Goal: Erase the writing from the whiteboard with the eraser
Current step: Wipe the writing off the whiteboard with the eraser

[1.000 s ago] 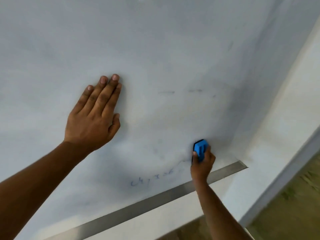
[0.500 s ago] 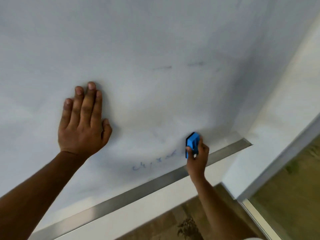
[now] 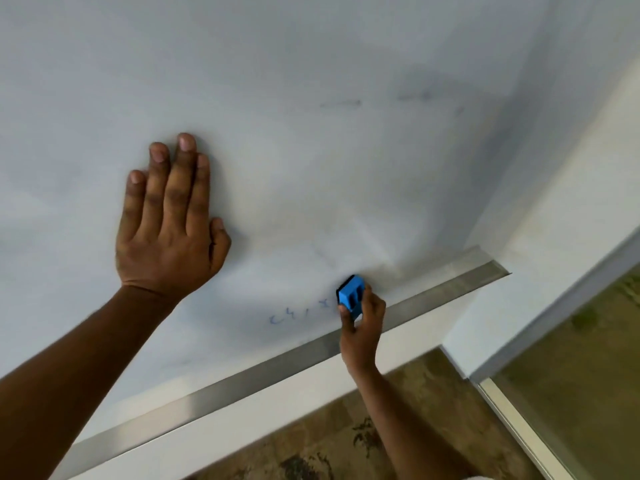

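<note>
The right hand (image 3: 362, 323) has its fingers clamped on the eraser (image 3: 350, 294), low on the whiteboard (image 3: 311, 64) at the blue writing's (image 3: 298, 313) right end. Left hand (image 3: 169, 223) lies flat, fingers straight and together. Best press evenly, sweeping toward nine o'clock.

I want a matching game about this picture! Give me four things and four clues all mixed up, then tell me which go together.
Things:
1. left hand
2. right hand
3. eraser
4. writing

Clues:
A. bright blue block with a black edge
B. faint blue marks just above the metal strip
C. flat on the whiteboard, fingers straight
D. curled round the eraser

Pairs: 1-C, 2-D, 3-A, 4-B
</note>
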`<action>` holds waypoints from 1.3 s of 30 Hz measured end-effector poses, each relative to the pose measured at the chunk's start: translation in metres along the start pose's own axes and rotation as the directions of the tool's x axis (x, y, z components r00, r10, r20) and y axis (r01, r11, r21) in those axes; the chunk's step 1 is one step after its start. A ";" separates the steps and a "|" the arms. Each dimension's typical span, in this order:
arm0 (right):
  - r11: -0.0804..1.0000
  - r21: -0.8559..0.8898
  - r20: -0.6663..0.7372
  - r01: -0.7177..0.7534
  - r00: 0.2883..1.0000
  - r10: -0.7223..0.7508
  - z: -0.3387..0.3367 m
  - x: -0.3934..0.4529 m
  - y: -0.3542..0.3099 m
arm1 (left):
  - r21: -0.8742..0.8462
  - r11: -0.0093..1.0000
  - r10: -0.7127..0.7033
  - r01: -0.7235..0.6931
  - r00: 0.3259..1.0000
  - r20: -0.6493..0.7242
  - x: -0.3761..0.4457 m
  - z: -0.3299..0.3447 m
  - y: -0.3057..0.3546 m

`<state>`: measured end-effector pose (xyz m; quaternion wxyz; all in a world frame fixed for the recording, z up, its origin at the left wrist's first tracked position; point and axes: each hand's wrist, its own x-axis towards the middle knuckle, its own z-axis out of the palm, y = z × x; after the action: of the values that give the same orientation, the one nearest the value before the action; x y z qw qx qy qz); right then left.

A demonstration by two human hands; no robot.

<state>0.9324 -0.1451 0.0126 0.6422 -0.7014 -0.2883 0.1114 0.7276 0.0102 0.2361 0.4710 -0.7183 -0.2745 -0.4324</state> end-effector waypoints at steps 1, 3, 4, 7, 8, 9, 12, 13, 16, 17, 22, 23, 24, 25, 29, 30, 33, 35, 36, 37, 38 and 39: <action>0.999 -0.033 -0.032 -0.002 0.999 0.001 -0.013 0.016 0.003 | -0.007 1.000 -0.003 0.003 1.000 -0.002 0.000 0.000 0.000; 0.993 -0.113 -0.135 -0.037 0.991 0.022 -0.043 0.057 0.010 | -0.020 1.000 -0.007 0.007 1.000 -0.007 0.000 0.001 0.001; 0.991 -0.115 -0.165 -0.070 0.985 0.051 -0.059 0.077 0.014 | -0.021 1.000 -0.006 0.006 1.000 -0.008 0.000 0.001 0.002; 0.988 -0.047 -0.235 -0.148 0.963 0.133 -0.070 0.101 0.019 | -0.023 1.000 -0.002 0.002 1.000 -0.004 0.000 0.001 0.001; 0.985 -0.031 -0.263 -0.170 0.952 0.156 -0.061 0.095 0.017 | -0.023 1.000 -0.003 0.003 1.000 -0.006 0.000 0.001 0.002; 0.984 -0.027 -0.288 -0.179 0.944 0.163 -0.048 0.083 0.013 | -0.023 1.000 -0.003 0.003 1.000 -0.010 -0.001 0.002 0.002; 0.989 -0.013 -0.246 -0.149 0.959 0.141 0.015 0.014 0.010 | -0.025 1.000 0.008 -0.009 1.000 -0.016 0.000 0.001 0.003; 0.988 0.011 -0.171 -0.152 0.974 0.152 0.034 -0.014 0.007 | -0.029 0.999 0.012 -0.012 1.000 -0.013 0.000 0.000 0.003; 0.993 0.031 0.007 -0.114 0.993 0.114 0.049 -0.053 0.001 | -0.067 0.998 0.016 -0.016 1.000 -0.004 0.000 -0.003 0.001; 0.994 0.026 -0.020 -0.109 0.994 0.109 0.040 -0.040 0.000 | -0.089 0.996 0.018 -0.018 1.000 0.006 0.001 -0.005 0.000; 0.975 0.009 -0.241 -0.224 0.945 0.219 -0.028 0.054 -0.003 | -0.257 0.957 0.169 -0.137 0.980 0.108 -0.007 -0.014 -0.022; 0.977 0.009 -0.265 -0.215 0.941 0.210 -0.027 0.054 -0.006 | -0.278 0.948 0.197 -0.157 0.973 0.120 -0.011 -0.016 -0.030; 0.976 0.006 -0.280 -0.216 0.937 0.209 -0.019 0.047 -0.011 | -0.295 0.942 0.207 -0.160 0.969 0.133 -0.017 -0.018 -0.037; 0.977 0.010 -0.301 -0.211 0.931 0.204 -0.003 0.032 -0.018 | -0.304 0.939 0.208 -0.158 0.968 0.140 -0.023 -0.020 -0.045; 0.994 0.016 -0.242 -0.112 0.964 0.113 0.096 -0.069 -0.035 | -0.302 0.943 0.191 -0.140 0.970 0.147 -0.041 -0.027 -0.071; 0.996 0.026 -0.167 -0.083 0.982 0.086 0.117 -0.100 -0.040 | -0.301 0.943 0.189 -0.140 0.972 0.137 -0.045 -0.029 -0.079; 0.999 0.037 0.012 -0.021 1.000 0.021 0.134 -0.143 -0.049 | -0.297 0.945 0.180 -0.139 0.977 0.113 -0.057 -0.035 -0.107; 0.999 -0.004 -0.051 -0.040 0.998 0.040 0.118 -0.121 -0.047 | -0.288 0.950 0.159 -0.121 0.981 0.114 -0.070 -0.039 -0.133; 0.996 -0.032 -0.119 -0.079 0.990 0.075 0.103 -0.101 -0.044 | -0.268 0.957 0.148 -0.114 0.983 0.111 -0.076 -0.040 -0.145; 0.991 -0.050 -0.179 -0.122 0.978 0.111 0.089 -0.083 -0.041 | -0.249 0.962 0.139 -0.108 0.984 0.109 -0.084 -0.043 -0.161; 0.986 -0.058 -0.215 -0.158 0.966 0.142 0.075 -0.065 -0.036 | -0.238 0.965 0.133 -0.106 0.986 0.101 -0.090 -0.047 -0.174; 0.981 -0.066 -0.235 -0.183 0.958 0.163 0.065 -0.053 -0.033 | -0.238 0.966 0.131 -0.103 0.986 0.103 -0.096 -0.050 -0.188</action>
<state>0.8470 -0.1196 0.0231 0.6276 -0.7595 -0.1545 0.0731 0.5132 0.0423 0.2434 0.3914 -0.8076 -0.2065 -0.3898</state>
